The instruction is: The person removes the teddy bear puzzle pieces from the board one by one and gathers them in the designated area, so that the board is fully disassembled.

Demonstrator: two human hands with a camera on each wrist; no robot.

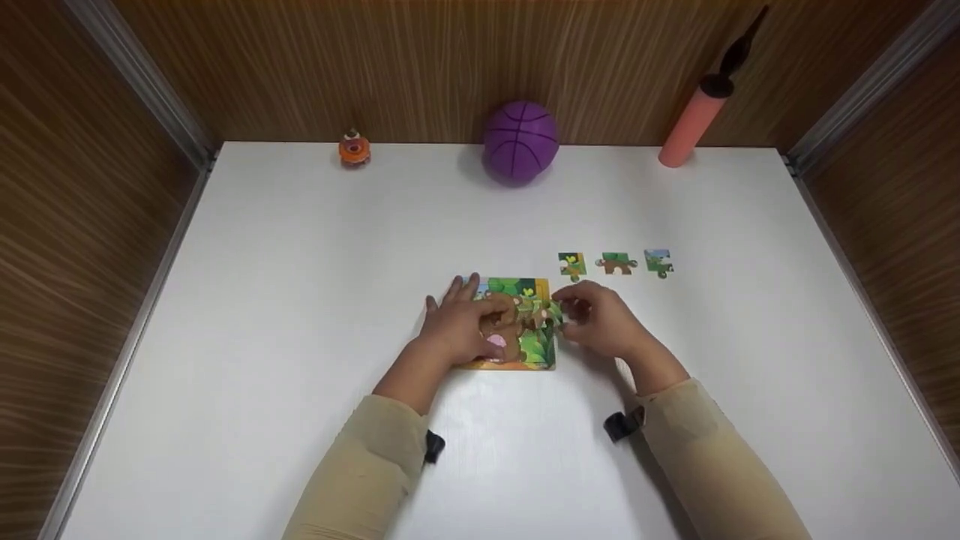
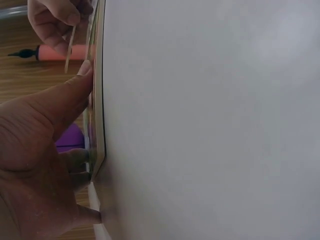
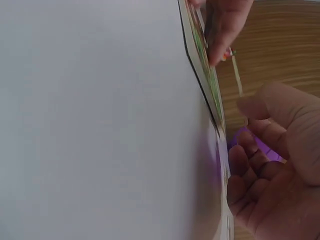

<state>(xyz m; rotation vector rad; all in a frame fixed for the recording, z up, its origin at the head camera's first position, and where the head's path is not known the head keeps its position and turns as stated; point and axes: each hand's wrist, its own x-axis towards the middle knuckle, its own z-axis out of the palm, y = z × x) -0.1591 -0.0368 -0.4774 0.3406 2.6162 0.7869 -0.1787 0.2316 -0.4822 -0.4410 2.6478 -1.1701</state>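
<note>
A jigsaw puzzle board with a brown bear picture and green leaves lies on the white table. My left hand rests over its left part, fingers spread, with the thumb pressing on the picture in the left wrist view. At the board's right edge, my right hand pinches a puzzle piece between thumb and fingers. The piece stands tilted on edge above the board in the right wrist view. The left hand hides part of the picture.
Behind the right hand lie three loose puzzle pieces: one with yellow, one brown and green, one blue and green. Along the back stand a small orange toy, a purple ball and a pink hand pump.
</note>
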